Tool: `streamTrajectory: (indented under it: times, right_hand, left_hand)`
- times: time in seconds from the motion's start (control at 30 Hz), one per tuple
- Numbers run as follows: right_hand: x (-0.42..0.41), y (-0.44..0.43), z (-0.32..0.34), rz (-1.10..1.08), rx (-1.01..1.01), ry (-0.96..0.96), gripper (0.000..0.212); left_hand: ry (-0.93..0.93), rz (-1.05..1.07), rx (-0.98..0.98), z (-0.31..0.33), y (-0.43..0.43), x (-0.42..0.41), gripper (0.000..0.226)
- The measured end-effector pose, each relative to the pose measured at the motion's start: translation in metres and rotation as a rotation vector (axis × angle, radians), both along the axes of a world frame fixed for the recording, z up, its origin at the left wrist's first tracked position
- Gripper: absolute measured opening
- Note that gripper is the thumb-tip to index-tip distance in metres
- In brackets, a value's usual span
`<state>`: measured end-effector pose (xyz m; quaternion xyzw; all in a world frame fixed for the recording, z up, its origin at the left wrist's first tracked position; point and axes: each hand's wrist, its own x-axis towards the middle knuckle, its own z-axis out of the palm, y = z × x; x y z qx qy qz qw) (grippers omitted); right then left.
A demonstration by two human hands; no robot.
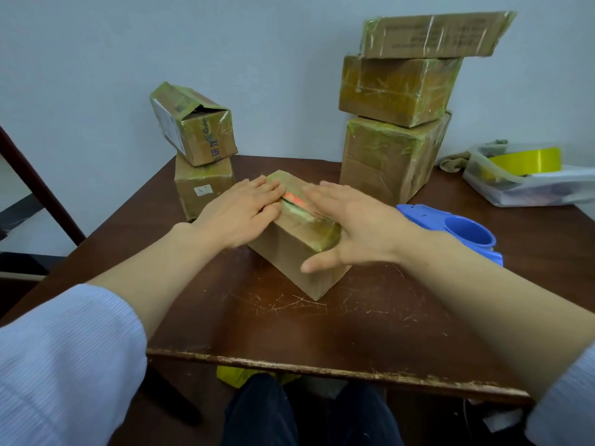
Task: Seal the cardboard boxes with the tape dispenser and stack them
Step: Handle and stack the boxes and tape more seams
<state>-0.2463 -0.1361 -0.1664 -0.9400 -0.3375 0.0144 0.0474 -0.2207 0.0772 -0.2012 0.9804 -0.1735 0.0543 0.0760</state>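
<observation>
The cardboard box (289,255) is covered by the straight, ungripping fingers of left hand (240,209) and right hand (351,226) — its flaps are best pressed level, the seam between the fingertips closed, before the tape dispenser (463,231), just outside the right fingers, is taken up.

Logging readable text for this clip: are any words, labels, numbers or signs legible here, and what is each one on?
Nothing reads cleanly.
Handwritten characters on the upper left box: tilted, too blurred to quote.
White label on that box's side: blurred.
White sticker on the lower left box: mark unreadable.
Printed lines on the top right box: blurred.
</observation>
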Motion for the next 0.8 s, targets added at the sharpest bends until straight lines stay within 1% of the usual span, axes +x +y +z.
streamTrajectory:
  times: [0.03,0.07,0.13,0.2,0.27,0.3,0.37,0.43,0.47,0.5,0.53,0.6,0.63,0.7,0.73,0.8]
  right_hand:
    - [0.003,0.005,-0.003,0.010,-0.052,0.029,0.099]
    - [0.004,0.008,-0.006,0.016,-0.087,0.021,0.094]
    - [0.001,0.007,-0.011,0.007,-0.076,-0.016,0.085]
    - [-0.008,0.000,-0.014,-0.037,-0.022,-0.048,0.081]
    - [-0.018,-0.009,-0.018,-0.065,0.062,-0.081,0.076]
    - [-0.023,-0.013,-0.021,-0.057,0.116,-0.111,0.071]
    - [-0.029,-0.020,-0.030,0.014,0.263,-0.234,0.051]
    - [-0.032,-0.028,-0.035,0.006,0.455,-0.357,0.027]
    - [-0.032,-0.031,-0.035,-0.044,0.523,-0.351,0.019]
    - [-0.030,-0.032,-0.036,-0.080,0.552,-0.316,0.016]
    - [-0.028,-0.033,-0.038,-0.099,0.525,-0.266,0.023]
    - [-0.024,-0.034,-0.042,-0.092,0.374,-0.150,0.057]
    - [-0.023,-0.032,-0.042,-0.094,0.325,-0.112,0.061]
    - [-0.021,-0.026,-0.044,-0.112,0.291,-0.117,0.056]
    - [-0.020,-0.023,-0.043,-0.135,0.270,-0.149,0.054]
    - [-0.013,-0.013,-0.041,-0.187,0.195,-0.221,0.052]
  left_hand:
    - [0.002,0.004,0.011,0.000,0.000,-0.001,0.062]
    - [0.006,0.010,0.023,0.000,0.000,-0.001,0.061]
    - [0.008,0.010,0.034,0.001,0.000,0.001,0.062]
    - [0.011,0.006,0.038,0.002,0.001,0.001,0.059]
    - [0.004,-0.002,0.030,0.002,0.001,0.000,0.055]
    - [-0.001,-0.009,0.021,0.001,0.001,-0.001,0.059]
    - [-0.009,-0.024,-0.005,-0.002,0.001,-0.001,0.066]
    - [-0.024,-0.029,-0.039,-0.005,0.001,-0.001,0.062]
    - [-0.034,-0.020,-0.056,-0.007,0.000,-0.002,0.056]
    - [-0.057,-0.005,-0.080,-0.008,-0.001,-0.003,0.051]
    - [-0.098,0.024,-0.105,-0.010,-0.003,-0.005,0.049]
    - [-0.176,0.149,-0.141,-0.010,-0.013,-0.013,0.054]
    - [-0.191,0.237,-0.153,-0.009,-0.018,-0.018,0.058]
    - [-0.180,0.389,-0.207,-0.007,-0.027,-0.027,0.060]
    - [-0.162,0.420,-0.267,-0.006,-0.029,-0.029,0.059]
    - [-0.086,0.373,-0.466,-0.009,-0.027,-0.026,0.056]
